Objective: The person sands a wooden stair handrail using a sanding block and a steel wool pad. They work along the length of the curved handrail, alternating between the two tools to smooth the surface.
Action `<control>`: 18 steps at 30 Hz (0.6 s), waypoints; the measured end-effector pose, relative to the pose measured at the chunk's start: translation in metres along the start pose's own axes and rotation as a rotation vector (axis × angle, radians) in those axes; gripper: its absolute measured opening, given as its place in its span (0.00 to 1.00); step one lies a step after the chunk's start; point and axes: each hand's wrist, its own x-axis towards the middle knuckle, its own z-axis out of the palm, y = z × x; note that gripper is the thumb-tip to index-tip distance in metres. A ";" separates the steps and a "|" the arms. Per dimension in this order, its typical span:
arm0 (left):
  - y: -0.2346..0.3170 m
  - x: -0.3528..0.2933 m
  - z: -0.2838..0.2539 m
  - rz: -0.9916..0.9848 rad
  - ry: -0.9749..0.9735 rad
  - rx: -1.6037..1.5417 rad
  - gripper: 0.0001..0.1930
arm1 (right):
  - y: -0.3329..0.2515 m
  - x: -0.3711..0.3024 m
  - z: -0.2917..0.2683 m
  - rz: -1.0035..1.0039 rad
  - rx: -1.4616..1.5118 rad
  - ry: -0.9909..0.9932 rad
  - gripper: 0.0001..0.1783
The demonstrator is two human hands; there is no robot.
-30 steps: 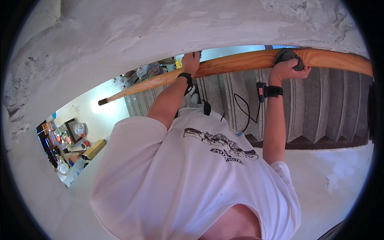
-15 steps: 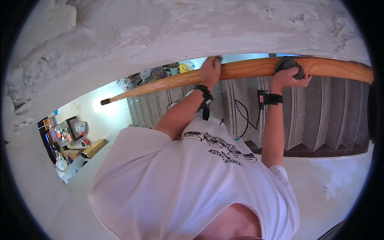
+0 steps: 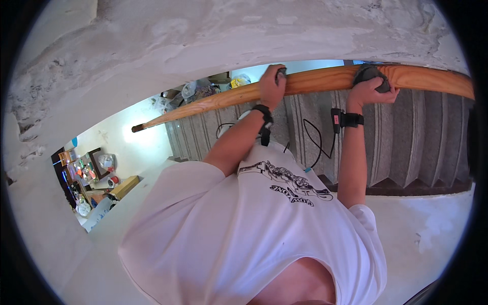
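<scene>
A long orange-brown wooden handrail (image 3: 320,80) runs across the upper part of the view. My right hand (image 3: 367,93) is closed on a dark grey cloth (image 3: 370,75), which presses over the rail right of the middle. Further left along the same rail, my left hand (image 3: 272,87) grips over the wood with curled fingers. A small piece of dark grey cloth (image 3: 280,75) shows at its fingers; the rest is hidden by the hand. Black straps with small devices are on both wrists, and a black cable (image 3: 317,144) hangs beside the right one.
Grey ridged stair steps (image 3: 396,137) descend beneath the rail. Overhead is a rough, patchy white plaster surface (image 3: 203,46). Lower left, a cluttered shelf area holds a cardboard box (image 3: 124,187) and a clear plastic bag (image 3: 107,162). More bags, one yellow (image 3: 240,81), lie behind the rail.
The whole view has shifted slightly. My left hand, blurred before, now shows sharply and sits a little higher over the rail. My right hand keeps its place on the cloth.
</scene>
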 end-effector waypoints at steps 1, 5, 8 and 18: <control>-0.010 0.003 -0.010 -0.029 -0.035 -0.018 0.11 | 0.003 0.002 0.000 -0.013 -0.003 -0.003 0.16; -0.071 0.016 -0.054 -0.366 -0.118 0.206 0.15 | -0.018 -0.003 0.002 0.079 0.051 -0.017 0.16; -0.046 0.006 -0.031 -0.316 -0.097 0.158 0.15 | -0.009 0.001 0.004 0.046 0.074 0.009 0.16; -0.101 0.039 -0.043 -0.557 -0.513 0.246 0.25 | -0.003 0.001 0.005 -0.031 0.044 0.032 0.16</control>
